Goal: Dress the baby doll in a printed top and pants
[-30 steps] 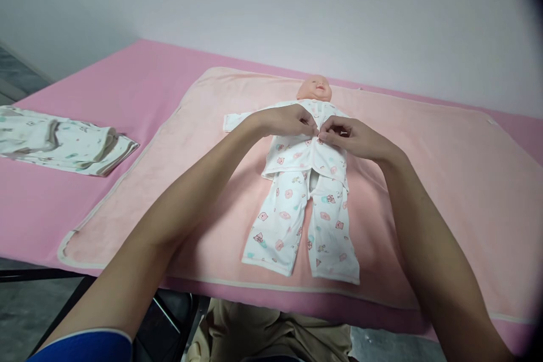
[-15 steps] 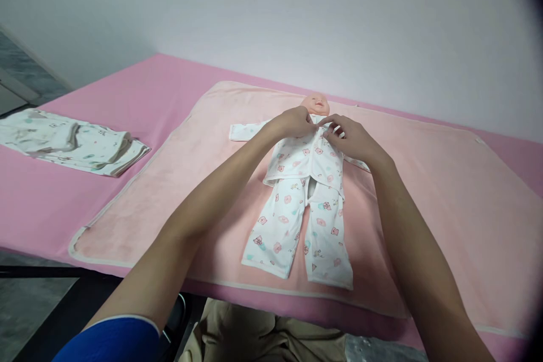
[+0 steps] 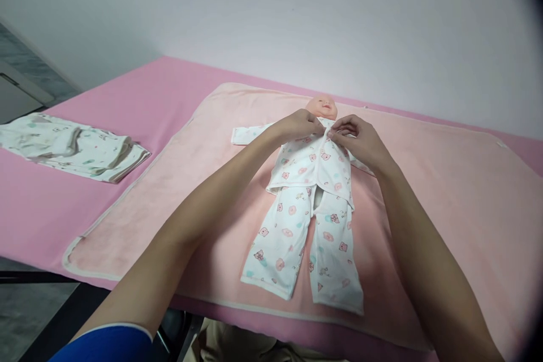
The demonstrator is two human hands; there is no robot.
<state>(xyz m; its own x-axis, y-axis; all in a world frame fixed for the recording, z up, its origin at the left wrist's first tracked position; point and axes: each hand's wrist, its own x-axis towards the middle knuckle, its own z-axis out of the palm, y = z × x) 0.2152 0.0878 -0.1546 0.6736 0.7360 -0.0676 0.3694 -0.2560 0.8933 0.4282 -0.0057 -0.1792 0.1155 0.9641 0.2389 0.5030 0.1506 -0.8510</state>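
A baby doll [image 3: 323, 106] lies on its back, dressed in a white printed jacket [image 3: 297, 172] and matching split-crotch trousers [image 3: 280, 243]. My left hand [image 3: 302, 124] pinches the jacket's front edge just below the doll's chin. From the other side my right hand [image 3: 358, 137] has thumb and forefinger closed on the opposite front edge, close to the left fingertips. Any fastener between the fingers is too small to make out. Below the hands the jacket fronts meet down the middle. One sleeve [image 3: 250, 134] stretches out to the left; the other is partly behind my right hand.
Under the doll spreads a peach blanket [image 3: 169, 203] with a pale border, on a pink-covered table [image 3: 127, 96]. Folded white printed cloth [image 3: 80, 147] lies at the left. A pale wall [image 3: 297, 22] rises behind the table.
My right fingers have drawn in closer to the left ones and now pinch the jacket edge. The whole view has shifted slightly.
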